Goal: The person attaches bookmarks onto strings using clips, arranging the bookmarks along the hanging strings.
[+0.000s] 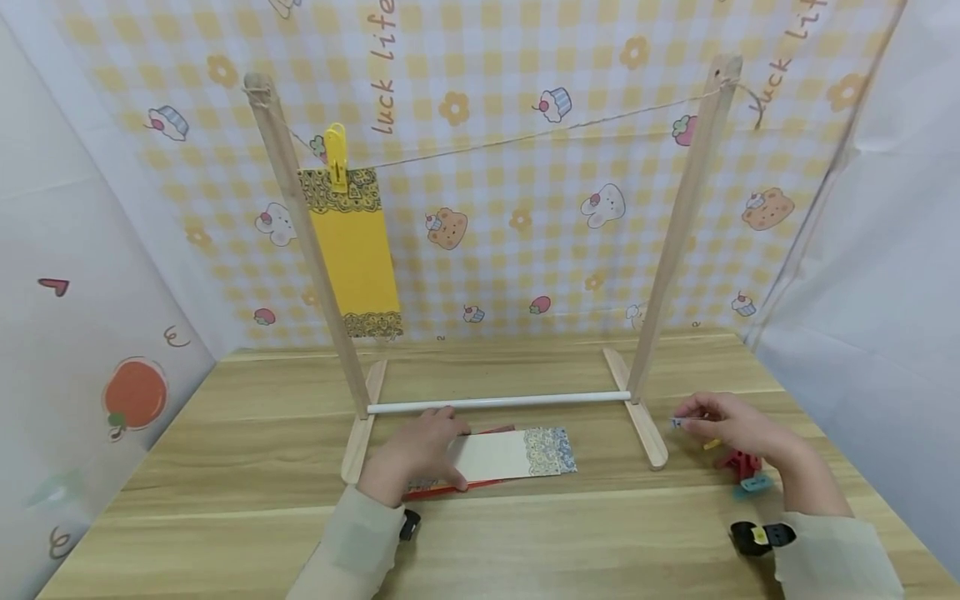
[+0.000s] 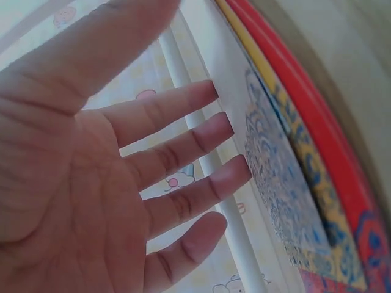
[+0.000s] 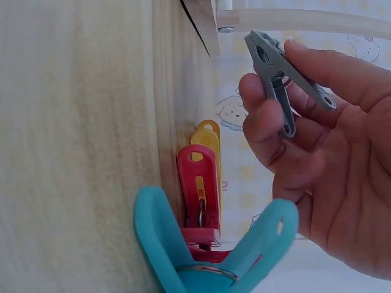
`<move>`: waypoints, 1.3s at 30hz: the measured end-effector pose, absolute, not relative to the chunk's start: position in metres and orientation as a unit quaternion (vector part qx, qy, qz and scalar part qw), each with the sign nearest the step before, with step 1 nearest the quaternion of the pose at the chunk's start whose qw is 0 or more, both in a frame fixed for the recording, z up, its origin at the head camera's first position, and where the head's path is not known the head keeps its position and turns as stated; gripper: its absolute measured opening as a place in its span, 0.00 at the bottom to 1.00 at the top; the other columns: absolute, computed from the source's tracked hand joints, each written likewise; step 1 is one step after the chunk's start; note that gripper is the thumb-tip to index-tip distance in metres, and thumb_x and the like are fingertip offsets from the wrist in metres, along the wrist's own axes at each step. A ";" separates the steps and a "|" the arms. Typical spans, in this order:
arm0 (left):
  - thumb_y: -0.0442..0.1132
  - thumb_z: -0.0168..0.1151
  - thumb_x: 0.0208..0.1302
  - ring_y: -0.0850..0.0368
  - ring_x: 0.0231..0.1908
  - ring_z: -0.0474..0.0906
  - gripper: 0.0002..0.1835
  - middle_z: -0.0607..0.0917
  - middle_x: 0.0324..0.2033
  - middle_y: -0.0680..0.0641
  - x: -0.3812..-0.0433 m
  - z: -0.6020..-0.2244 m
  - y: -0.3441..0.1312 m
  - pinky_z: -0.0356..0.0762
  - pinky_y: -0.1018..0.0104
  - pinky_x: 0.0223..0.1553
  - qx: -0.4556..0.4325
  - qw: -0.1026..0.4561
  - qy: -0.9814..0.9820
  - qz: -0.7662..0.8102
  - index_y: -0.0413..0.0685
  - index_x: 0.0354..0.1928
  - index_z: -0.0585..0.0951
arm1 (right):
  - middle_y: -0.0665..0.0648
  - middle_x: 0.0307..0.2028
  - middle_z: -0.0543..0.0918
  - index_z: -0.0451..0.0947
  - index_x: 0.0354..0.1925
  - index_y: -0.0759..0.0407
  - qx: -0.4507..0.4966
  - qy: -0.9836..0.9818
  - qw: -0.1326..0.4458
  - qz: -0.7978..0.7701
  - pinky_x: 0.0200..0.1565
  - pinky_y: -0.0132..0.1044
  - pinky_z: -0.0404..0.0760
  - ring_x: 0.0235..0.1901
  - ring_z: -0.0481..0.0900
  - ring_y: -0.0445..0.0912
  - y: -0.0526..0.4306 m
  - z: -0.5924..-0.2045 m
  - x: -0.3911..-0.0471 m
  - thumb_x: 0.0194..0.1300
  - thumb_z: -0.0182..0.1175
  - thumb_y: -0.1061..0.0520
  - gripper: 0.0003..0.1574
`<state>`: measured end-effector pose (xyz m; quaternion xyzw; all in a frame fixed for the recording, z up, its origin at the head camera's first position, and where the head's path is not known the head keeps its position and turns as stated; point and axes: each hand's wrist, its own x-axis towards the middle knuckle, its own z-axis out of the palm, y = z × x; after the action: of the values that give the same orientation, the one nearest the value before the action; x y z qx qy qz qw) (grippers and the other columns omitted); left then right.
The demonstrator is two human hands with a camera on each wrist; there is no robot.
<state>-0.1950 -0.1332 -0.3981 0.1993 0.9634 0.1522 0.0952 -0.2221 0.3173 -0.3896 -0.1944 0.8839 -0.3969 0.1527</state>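
Observation:
My left hand [image 1: 420,450] lies over the left part of a stack of patterned paper strips [image 1: 491,456]. Its fingers [image 2: 177,195] are spread and fairly straight, with the tips at the paper's edge; the thumb is on the near side. A white strip with a blue-grey patterned end [image 2: 275,152] tops the stack, with yellow and red ones beneath. Above the table at the right, my right hand [image 1: 731,423] pinches a grey clothespin [image 3: 278,76] between thumb and fingers. Below that hand lie yellow [image 3: 208,131], red [image 3: 198,183] and teal [image 3: 214,250] clothespins.
A wooden stand with a left post [image 1: 307,233], a right post [image 1: 678,242] and a white crossbar [image 1: 498,402] rises behind the strips. From its twine [image 1: 480,147] a yellow strip [image 1: 355,258] hangs by a yellow clothespin [image 1: 336,154]. A patterned cloth [image 1: 510,250] covers the back.

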 end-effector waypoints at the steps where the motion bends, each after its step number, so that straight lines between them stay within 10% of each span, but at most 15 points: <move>1: 0.48 0.83 0.42 0.48 0.54 0.74 0.35 0.79 0.54 0.46 -0.194 -0.397 -0.133 0.76 0.45 0.55 0.198 0.097 0.964 0.149 0.48 0.55 0.82 | 0.65 0.44 0.80 0.74 0.52 0.71 -0.192 0.884 0.153 -0.397 0.34 0.38 0.82 0.35 0.78 0.43 0.317 -0.389 -0.222 0.74 0.55 0.57 0.18; 14: 0.47 0.80 0.46 0.48 0.55 0.74 0.32 0.80 0.53 0.47 -0.192 -0.395 -0.132 0.76 0.46 0.56 0.213 0.092 0.964 0.129 0.49 0.55 0.81 | 0.60 0.35 0.81 0.76 0.48 0.70 -0.161 0.897 0.116 -0.395 0.29 0.38 0.83 0.30 0.77 0.42 0.314 -0.387 -0.222 0.69 0.61 0.59 0.16; 25: 0.51 0.79 0.47 0.45 0.61 0.72 0.35 0.79 0.60 0.47 -0.194 -0.394 -0.130 0.71 0.35 0.59 0.215 0.081 0.966 0.117 0.51 0.59 0.79 | 0.67 0.48 0.79 0.68 0.52 0.68 -0.173 0.890 0.123 -0.403 0.35 0.40 0.81 0.39 0.76 0.46 0.312 -0.388 -0.220 0.75 0.54 0.57 0.15; 39: 0.43 0.79 0.46 0.45 0.63 0.72 0.36 0.78 0.61 0.47 -0.195 -0.395 -0.130 0.72 0.39 0.60 0.214 0.093 0.964 0.125 0.50 0.60 0.76 | 0.67 0.52 0.82 0.71 0.60 0.69 -0.211 0.877 0.105 -0.419 0.41 0.35 0.81 0.45 0.78 0.30 0.307 -0.383 -0.223 0.73 0.56 0.57 0.23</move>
<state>-0.1954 -0.1296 -0.3946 0.2144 0.9643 0.1246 0.0931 -0.2234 0.3066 -0.3834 -0.2112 0.8768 -0.4191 0.1046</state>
